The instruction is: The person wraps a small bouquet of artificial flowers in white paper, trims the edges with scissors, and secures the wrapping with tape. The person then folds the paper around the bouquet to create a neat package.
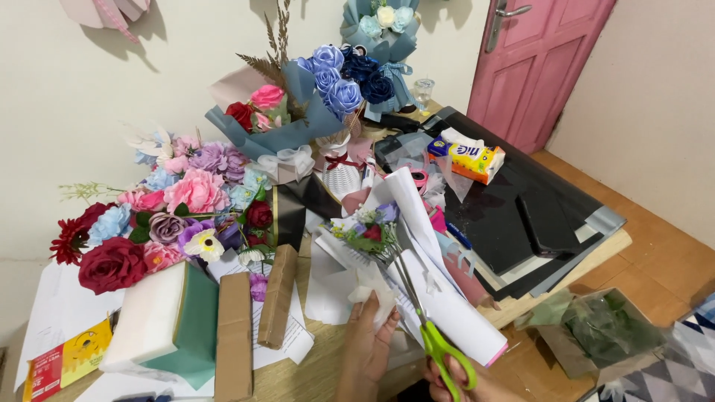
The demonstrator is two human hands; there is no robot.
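Note:
My left hand grips the lower stems of a small bouquet of white and red flowers with green leaves, wrapped in white paper. My right hand, mostly cut off by the bottom edge, holds scissors with green handles. Their metal blades point up along the stems toward the flower heads. The bouquet hangs over the cluttered wooden table.
Several loose artificial flowers lie at the left. Two wrapped bouquets lean on the wall. Cardboard rolls, a white and green foam block, black paper sheets, a tissue box and a pink door are in view.

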